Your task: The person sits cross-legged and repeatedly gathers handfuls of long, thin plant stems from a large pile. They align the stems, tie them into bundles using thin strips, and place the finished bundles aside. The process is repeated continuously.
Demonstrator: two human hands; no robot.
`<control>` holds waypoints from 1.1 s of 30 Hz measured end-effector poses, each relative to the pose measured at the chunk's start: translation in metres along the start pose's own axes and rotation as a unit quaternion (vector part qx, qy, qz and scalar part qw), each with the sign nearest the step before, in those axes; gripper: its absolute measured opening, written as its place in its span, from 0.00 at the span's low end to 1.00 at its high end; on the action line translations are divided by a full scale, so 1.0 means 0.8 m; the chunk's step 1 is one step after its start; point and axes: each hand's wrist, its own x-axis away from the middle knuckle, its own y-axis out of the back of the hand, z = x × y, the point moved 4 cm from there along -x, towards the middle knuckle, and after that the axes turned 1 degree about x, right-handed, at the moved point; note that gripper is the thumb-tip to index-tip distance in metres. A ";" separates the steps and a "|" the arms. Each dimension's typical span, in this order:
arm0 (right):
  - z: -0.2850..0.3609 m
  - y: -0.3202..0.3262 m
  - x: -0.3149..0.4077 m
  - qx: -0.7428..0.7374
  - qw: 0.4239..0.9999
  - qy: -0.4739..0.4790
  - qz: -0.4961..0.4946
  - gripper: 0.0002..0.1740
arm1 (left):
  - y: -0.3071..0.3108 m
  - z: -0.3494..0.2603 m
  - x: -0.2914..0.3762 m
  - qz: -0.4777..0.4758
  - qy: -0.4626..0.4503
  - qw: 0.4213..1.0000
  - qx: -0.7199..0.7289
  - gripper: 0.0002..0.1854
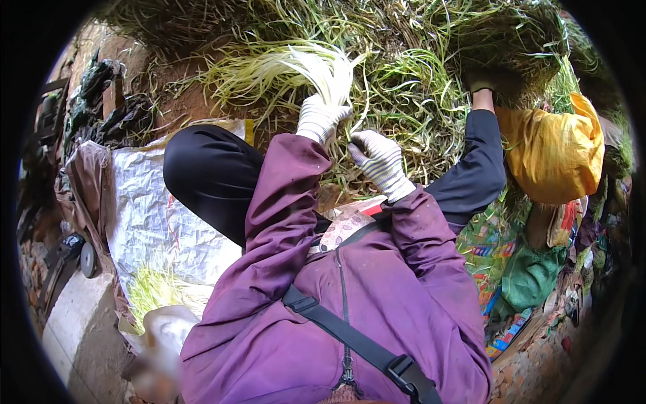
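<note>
My left hand (323,118), in a striped knit glove, is closed around a bundle of pale leafy stalks (325,73). The stalks' white ends are uppermost, and yellow-green leaves fan out to the left. My right hand (376,159), in a matching glove, is just to the right and lower, its thumb and forefinger pinched on a thin pale strand (364,108). Beneath and beyond both hands lies a heap of loose green and yellowed leaves (419,96).
A white woven sheet (151,197) lies at left with cut pale greens (159,290) on it. A concrete block (83,318) stands at lower left. At right are a yellow sack (555,151), a green sack (535,275) and a printed sheet (484,252). Piled grass (509,35) rises at upper right.
</note>
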 end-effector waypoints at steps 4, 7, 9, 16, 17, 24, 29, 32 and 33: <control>0.004 0.004 0.008 0.065 0.997 0.026 0.009 0.10 | -0.008 -0.006 0.009 0.022 -0.029 0.999 -0.012 0.17; -0.017 -0.007 0.022 0.149 0.987 0.028 0.050 0.08 | -0.009 -0.053 0.044 -0.012 0.031 0.996 0.080 0.14; -0.049 -0.017 0.044 0.247 0.957 -0.032 0.147 0.06 | 0.006 -0.018 0.011 -0.011 0.076 0.956 0.284 0.11; -0.083 0.053 0.052 0.215 0.956 -0.174 0.103 0.21 | 0.017 -0.093 0.058 -0.059 -0.036 0.945 0.321 0.13; -0.064 0.053 0.026 0.111 0.983 -0.140 0.033 0.24 | 0.013 -0.087 0.057 -0.038 -0.021 0.943 0.331 0.13; -0.020 -0.011 -0.052 -0.390 0.879 -0.274 0.006 0.12 | 0.010 -0.076 0.048 0.017 -0.084 0.922 0.376 0.14; -0.024 -0.008 -0.035 -0.386 0.882 -0.267 -0.042 0.12 | 0.010 -0.057 0.053 -0.043 -0.076 0.980 0.179 0.10; -0.056 0.000 -0.020 -0.228 0.943 -0.213 -0.115 0.11 | 0.014 -0.068 0.046 -0.091 -0.020 0.972 0.214 0.11; -0.076 0.004 -0.011 -0.105 0.976 -0.146 -0.122 0.11 | 0.019 -0.076 0.051 -0.075 -0.074 0.940 0.325 0.13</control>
